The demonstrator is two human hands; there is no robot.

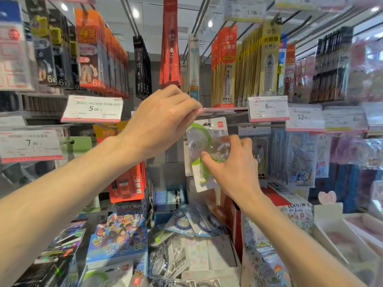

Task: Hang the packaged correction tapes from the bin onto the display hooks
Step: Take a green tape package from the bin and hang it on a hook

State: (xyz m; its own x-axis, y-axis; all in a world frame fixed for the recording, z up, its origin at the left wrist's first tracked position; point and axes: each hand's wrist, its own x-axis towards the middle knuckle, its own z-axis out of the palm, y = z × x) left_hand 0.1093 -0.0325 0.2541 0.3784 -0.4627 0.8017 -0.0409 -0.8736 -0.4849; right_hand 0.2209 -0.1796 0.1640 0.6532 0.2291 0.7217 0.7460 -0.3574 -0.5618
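A green-and-clear packaged correction tape [204,141] hangs tilted at the middle of the display, just under a price-tag holder [223,110]. My right hand [230,166] grips its clear blister from below and the right. My left hand [163,121] reaches above it and pinches the near end of the flipped-up tag holder over the hook. The hook itself is mostly hidden by my left hand and the pack. More packaged correction tapes [186,224] lie in the bin [234,255] below.
Rows of hanging pen and refill packs [226,65] fill the hooks above. Price tags [92,109] stick out on the left and price tags [268,108] on the right. Orange packs [128,183] hang at lower left. Boxed cartoon card sets [118,235] and sticker packs [298,160] crowd the shelf.
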